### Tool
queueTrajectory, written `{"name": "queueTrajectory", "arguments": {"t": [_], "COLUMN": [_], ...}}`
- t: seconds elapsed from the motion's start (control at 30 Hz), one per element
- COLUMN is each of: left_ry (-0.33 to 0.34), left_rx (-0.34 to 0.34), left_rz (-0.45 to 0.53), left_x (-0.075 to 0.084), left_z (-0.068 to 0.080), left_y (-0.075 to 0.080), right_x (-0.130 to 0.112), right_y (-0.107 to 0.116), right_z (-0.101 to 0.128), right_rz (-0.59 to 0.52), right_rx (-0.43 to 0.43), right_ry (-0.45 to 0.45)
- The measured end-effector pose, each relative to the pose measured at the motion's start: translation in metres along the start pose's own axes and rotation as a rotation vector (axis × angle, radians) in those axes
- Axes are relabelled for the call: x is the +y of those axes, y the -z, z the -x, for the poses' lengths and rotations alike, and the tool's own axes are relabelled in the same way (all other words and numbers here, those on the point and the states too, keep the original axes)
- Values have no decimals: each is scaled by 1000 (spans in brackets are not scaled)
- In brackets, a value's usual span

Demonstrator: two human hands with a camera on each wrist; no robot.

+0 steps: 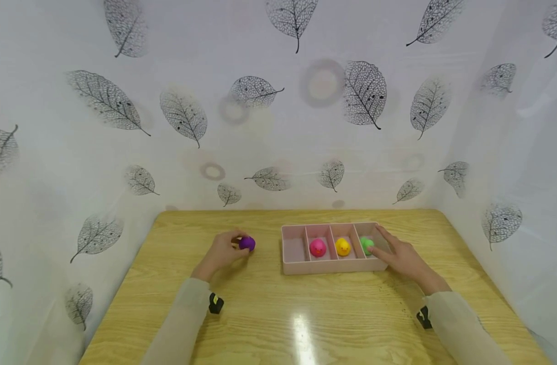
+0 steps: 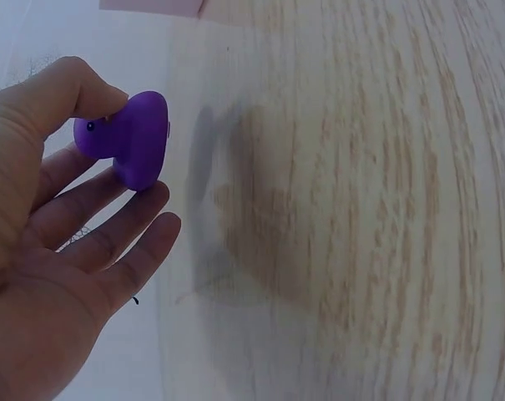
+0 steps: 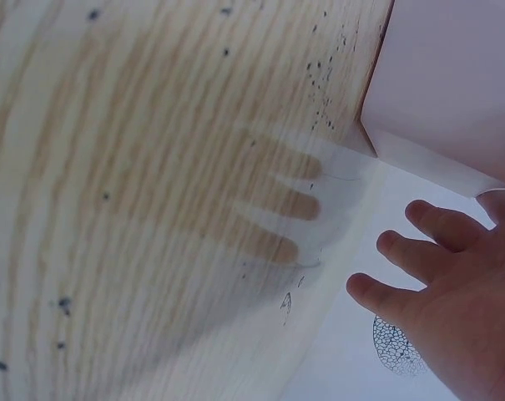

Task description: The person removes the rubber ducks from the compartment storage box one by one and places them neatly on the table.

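Observation:
A small purple toy duck (image 2: 148,138) is pinched between the thumb and fingers of my left hand (image 1: 222,253), over the table's left half. Its dark eye shows in the left wrist view. My right hand (image 1: 404,257) is at the right end of a pink box (image 1: 335,266) with four compartments, its fingers spread. One finger reaches the box's back right corner, and the thumb overlaps a green toy duck (image 1: 366,245) in the rightmost compartment. In the right wrist view several fingers (image 3: 431,259) extend beside the box wall, while the thumb is hidden.
Inside the box, a pink duck (image 1: 317,247) and a yellow duck (image 1: 343,247) sit in the two middle compartments. The leftmost compartment shows a bare floor. Around the wooden table (image 1: 260,314) hangs a white curtain (image 1: 278,126) printed with leaves.

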State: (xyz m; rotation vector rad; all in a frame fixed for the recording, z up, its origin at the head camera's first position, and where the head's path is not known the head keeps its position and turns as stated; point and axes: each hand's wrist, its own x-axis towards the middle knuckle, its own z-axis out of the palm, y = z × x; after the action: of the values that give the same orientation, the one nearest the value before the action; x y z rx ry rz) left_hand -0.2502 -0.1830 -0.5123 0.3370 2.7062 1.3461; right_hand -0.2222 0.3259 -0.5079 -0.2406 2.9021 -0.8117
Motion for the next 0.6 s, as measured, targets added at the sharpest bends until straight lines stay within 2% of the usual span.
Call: {"name": "queueTrajectory", "arguments": {"t": [0.23,0.6], "left_ry": [-12,-21], "left_rx": [-12,-26], "left_rz": [-41,-38], "left_x": [-7,-6], "left_z": [-1,-1], "left_y": [-2,-3], "right_x": [-2,-2], "right_y": [0,0], "right_z": [0,1], "right_rz": [-7,-15], "right_rx": [-3,-8], "right_ry": [-9,-15]}}
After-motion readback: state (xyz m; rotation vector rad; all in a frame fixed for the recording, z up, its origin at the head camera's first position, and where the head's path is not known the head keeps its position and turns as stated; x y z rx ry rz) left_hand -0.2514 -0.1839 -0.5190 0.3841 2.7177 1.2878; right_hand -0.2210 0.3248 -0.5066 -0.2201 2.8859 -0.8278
